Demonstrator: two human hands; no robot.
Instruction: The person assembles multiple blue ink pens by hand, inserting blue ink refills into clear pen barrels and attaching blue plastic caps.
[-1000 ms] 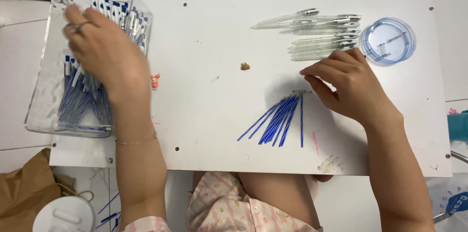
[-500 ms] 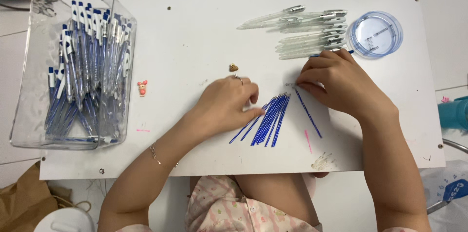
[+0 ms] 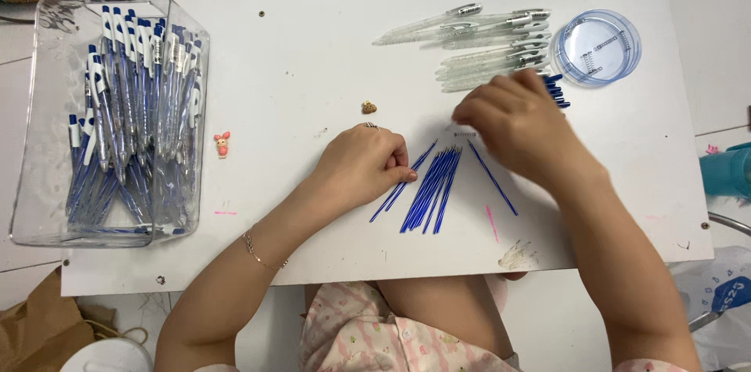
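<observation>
My left hand (image 3: 364, 165) rests on the white board (image 3: 313, 51) with its fingers curled on a thin blue refill at the left edge of a fanned pile of blue refills (image 3: 434, 184). My right hand (image 3: 516, 125) hovers palm down just above that pile, below a row of clear pen barrels (image 3: 485, 35). A small grey piece (image 3: 465, 135) lies at its fingertips; I cannot tell whether the hand holds it. A few small blue caps (image 3: 557, 92) show behind its knuckles. One refill (image 3: 493, 178) lies apart, to the right.
A clear plastic bin (image 3: 35, 184) full of blue and white pens stands at the left. At the back right is a round clear dish (image 3: 596, 47) holding small springs. A tiny pink figure (image 3: 223, 143) and a brown crumb (image 3: 368, 107) lie mid-board.
My left hand left the bin and came down onto the refill pile. My right hand lifted off the pile and shifted up toward the clear barrels.
</observation>
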